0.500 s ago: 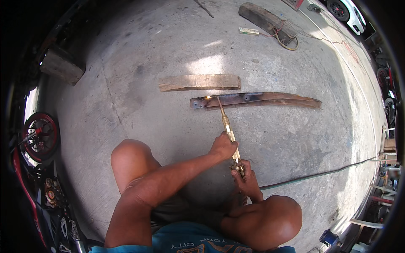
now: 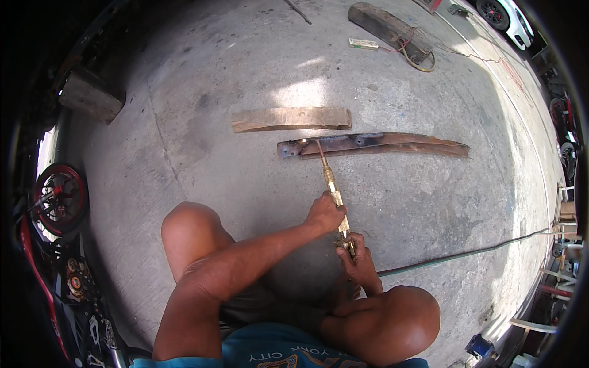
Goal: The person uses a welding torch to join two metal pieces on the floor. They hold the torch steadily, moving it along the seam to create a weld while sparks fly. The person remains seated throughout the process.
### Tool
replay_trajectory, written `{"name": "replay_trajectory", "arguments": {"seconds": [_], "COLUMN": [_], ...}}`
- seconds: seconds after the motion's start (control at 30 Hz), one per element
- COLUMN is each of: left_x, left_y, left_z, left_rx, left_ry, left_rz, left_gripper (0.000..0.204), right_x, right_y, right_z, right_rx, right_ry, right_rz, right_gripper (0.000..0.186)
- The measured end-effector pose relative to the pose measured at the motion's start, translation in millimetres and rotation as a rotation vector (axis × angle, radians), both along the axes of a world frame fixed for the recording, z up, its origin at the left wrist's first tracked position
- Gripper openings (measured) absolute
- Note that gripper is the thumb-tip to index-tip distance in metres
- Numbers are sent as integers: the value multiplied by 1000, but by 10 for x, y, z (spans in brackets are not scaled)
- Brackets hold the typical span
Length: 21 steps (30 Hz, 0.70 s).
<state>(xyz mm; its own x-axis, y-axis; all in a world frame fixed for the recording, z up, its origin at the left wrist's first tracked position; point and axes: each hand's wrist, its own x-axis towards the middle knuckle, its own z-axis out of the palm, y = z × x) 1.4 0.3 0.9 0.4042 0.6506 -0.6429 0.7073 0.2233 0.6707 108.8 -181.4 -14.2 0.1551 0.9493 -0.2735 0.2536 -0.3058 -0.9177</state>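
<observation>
A brass gas torch [image 2: 331,182] points away from me, its thin bent tip over the left part of a long rusty metal channel [image 2: 405,146] on the concrete floor. My left hand [image 2: 326,214] is closed around the torch body. Behind it, my right hand [image 2: 359,260] grips the rear end by the valves; some of its fingers are hidden. A small bright spot shows on the channel just left of the tip, where the metal is dark and bluish. Just beyond the channel lies a short piece of wood [image 2: 291,118].
A green hose [image 2: 460,253] runs off to the right. At the far right lie a wooden block [image 2: 389,27] with a cable and a small pale box [image 2: 363,44]. Another block [image 2: 91,97] stands far left. A red-wheeled motorcycle [image 2: 59,199] is at my left, a blue container [image 2: 480,346] near right.
The bright glow at the torch tip has shrunk to a small spot. My hands and the torch keep nearly the same place.
</observation>
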Motion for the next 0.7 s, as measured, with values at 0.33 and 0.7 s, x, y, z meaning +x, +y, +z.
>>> {"name": "replay_trajectory", "arguments": {"seconds": [0.33, 0.7], "left_x": [-19, -25], "left_y": [-9, -10], "left_z": [-53, -71], "left_rx": [47, 32], "left_ry": [-32, -2], "left_rz": [-17, 8], "left_gripper": [59, 55], "right_x": [-11, -18], "right_y": [-29, -21], "right_z": [-49, -77], "right_rx": [-2, 11], "right_ry": [-18, -11], "right_rz": [-3, 3], "right_gripper": [39, 39]}}
